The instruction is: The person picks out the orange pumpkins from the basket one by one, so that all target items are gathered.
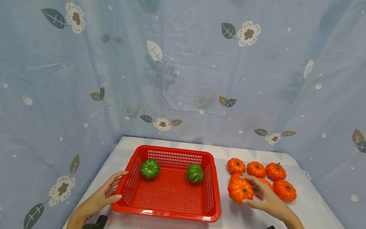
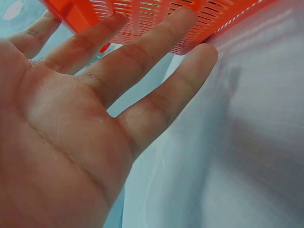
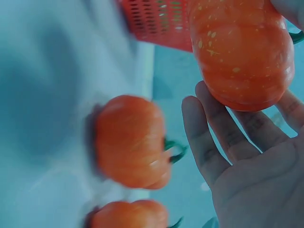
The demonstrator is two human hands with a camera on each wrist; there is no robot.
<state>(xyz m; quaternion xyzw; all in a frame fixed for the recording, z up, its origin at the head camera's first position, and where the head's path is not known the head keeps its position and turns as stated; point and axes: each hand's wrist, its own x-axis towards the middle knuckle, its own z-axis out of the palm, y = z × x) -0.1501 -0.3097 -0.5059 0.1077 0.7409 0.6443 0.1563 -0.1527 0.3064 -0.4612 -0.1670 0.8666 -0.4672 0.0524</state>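
My right hand (image 1: 265, 196) holds an orange toy pumpkin (image 1: 239, 191) between thumb and fingers, raised above the table to the right of the red plastic basket (image 1: 168, 198). In the right wrist view, the fingers lie against the underside of that pumpkin (image 3: 242, 57). At the basket's left side is my left hand (image 1: 100, 194), its fingers stretched out and touching the rim and wall. The left wrist view has those straight fingers (image 2: 142, 57) against the slotted wall (image 2: 142, 16). Inside the basket sit two green pumpkins, one at left (image 1: 150, 169) and one at right (image 1: 195, 173).
Several more orange pumpkins (image 1: 275, 171) stand in rows on the white table (image 1: 228, 216), right of the basket; some are partly hidden by my right hand. A patterned blue curtain (image 1: 183, 79) rises behind the table and along both sides.
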